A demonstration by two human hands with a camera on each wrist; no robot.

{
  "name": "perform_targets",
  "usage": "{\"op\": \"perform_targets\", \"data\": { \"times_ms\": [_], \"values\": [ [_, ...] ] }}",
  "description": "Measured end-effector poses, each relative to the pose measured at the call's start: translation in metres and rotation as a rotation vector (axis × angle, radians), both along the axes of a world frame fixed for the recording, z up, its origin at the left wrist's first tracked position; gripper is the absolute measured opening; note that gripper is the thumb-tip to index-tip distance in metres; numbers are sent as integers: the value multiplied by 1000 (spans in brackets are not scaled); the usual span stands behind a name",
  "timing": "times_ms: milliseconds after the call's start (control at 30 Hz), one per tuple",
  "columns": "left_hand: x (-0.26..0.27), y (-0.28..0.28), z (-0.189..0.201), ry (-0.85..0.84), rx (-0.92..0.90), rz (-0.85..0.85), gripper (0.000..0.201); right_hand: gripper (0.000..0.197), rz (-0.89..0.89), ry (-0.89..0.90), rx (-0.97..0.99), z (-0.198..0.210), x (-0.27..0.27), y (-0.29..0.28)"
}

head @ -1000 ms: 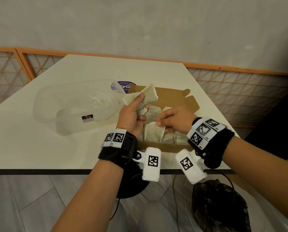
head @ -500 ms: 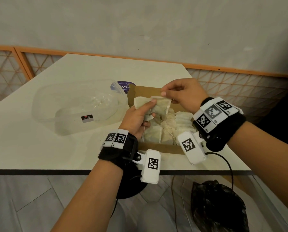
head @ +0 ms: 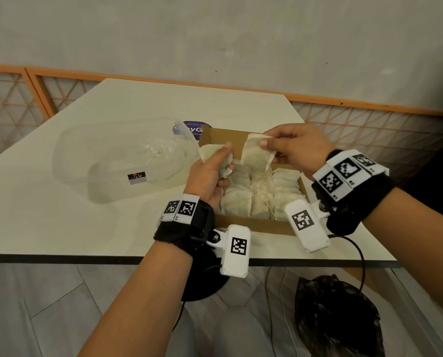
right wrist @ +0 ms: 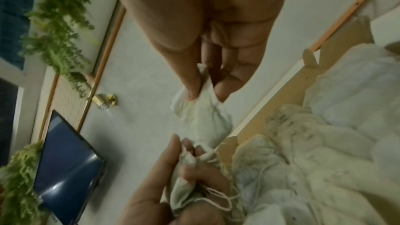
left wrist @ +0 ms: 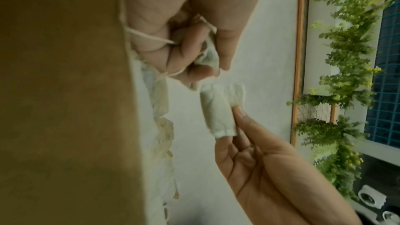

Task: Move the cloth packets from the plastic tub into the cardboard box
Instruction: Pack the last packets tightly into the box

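The clear plastic tub [head: 68, 155] sits on the table, left of the open cardboard box [head: 256, 224]. Rows of cream cloth packets [head: 260, 197] fill the box. My right hand [head: 296, 148] pinches one packet [head: 256, 155] by its top corner and holds it hanging above the box's far side; the same packet [right wrist: 203, 114] shows in the right wrist view. My left hand [head: 210, 173] grips another packet [head: 212, 153] with a loose string, over the box's left edge, also visible as a bunched packet [left wrist: 207, 56] in its curled fingers.
A purple label [head: 193, 128] lies behind the tub. The white table [head: 60, 222] ends at a dark front edge. A black bag [head: 336, 315] and cables lie on the floor below. An orange lattice railing [head: 370, 130] stands behind.
My right hand rose from the box's packets to the far side and pulled one packet away from my left hand's bundle. The left hand lowered slightly toward the box's left edge.
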State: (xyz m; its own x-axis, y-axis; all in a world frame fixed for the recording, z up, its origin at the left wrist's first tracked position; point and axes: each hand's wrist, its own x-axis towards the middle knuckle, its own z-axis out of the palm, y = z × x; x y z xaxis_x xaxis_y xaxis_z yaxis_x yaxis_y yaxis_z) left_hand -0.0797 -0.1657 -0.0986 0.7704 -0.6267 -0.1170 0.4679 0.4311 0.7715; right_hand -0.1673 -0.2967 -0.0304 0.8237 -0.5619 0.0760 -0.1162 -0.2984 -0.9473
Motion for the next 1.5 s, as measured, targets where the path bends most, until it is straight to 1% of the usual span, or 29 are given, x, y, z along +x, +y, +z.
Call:
{"op": "perform_targets", "data": {
  "times_ms": [67,133,200,267,333,433,500,567,600,633,700,733,767,800,867,900,933,967,1033,1067,1100,1167,1233,1300,1367,1433,1500],
  "values": [
    [2,1,1,49,-101,55,9,7,29,54,54,0,-6,1],
    [3,2,2,66,-166,91,10,8,114,191,102,-8,-10,6],
    [2,3,3,69,-197,101,13,13,222,317,171,-20,-13,16],
    [2,3,2,76,-212,97,12,9,284,383,181,-32,-11,27],
    [2,3,2,92,-215,92,10,8,264,405,100,-40,-6,33],
    [2,3,1,87,-209,92,10,12,241,394,-84,-41,-1,33],
    [3,3,1,76,-210,83,12,24,202,376,-234,-37,-2,30],
    [3,3,1,76,-205,56,14,33,151,305,-350,-33,-6,31],
    [3,3,2,88,-203,34,15,33,165,294,-383,-33,-8,34],
    [3,3,3,109,-198,7,16,30,211,323,-406,-35,-11,36],
    [1,2,4,140,-177,-48,19,22,336,456,-465,-44,-17,41],
    [0,2,5,134,-157,-64,19,19,354,478,-500,-46,-19,40],
    [0,2,5,112,-130,-70,21,19,323,449,-506,-46,-19,38],
    [-1,1,5,81,-101,-75,22,20,251,386,-473,-42,-19,34],
    [-3,0,5,7,-34,-96,26,22,69,178,-327,-26,-17,28],
    [-3,-1,5,-30,2,-117,30,27,10,101,-263,-19,-16,26],
    [-5,-1,5,-62,31,-146,35,32,-11,75,-222,-13,-15,24],
    [-5,-2,5,-91,55,-177,43,36,7,95,-208,-10,-13,24],
    [-6,-2,6,-137,93,-232,66,32,81,160,-222,-8,-8,27],
    [-7,-3,6,-155,106,-250,72,28,87,159,-223,-10,-6,27],
    [-8,-2,7,-175,118,-269,72,24,77,143,-219,-11,-5,26],
    [-11,-2,9,-218,139,-316,58,18,37,104,-191,-11,-4,24],
    [-13,-2,10,-244,149,-344,46,15,20,63,-99,-9,-7,19],
    [-12,-2,9,-212,179,-333,46,17,0,14,22,-3,-15,11],
    [-9,-2,8,-132,198,-288,49,17,-13,-1,79,5,-30,0],
    [-5,-3,6,-85,177,-250,49,16,-6,58,28,12,-51,-10],
    [-3,-4,4,-67,160,-231,47,17,30,150,-50,11,-71,-17]
  ]
}}
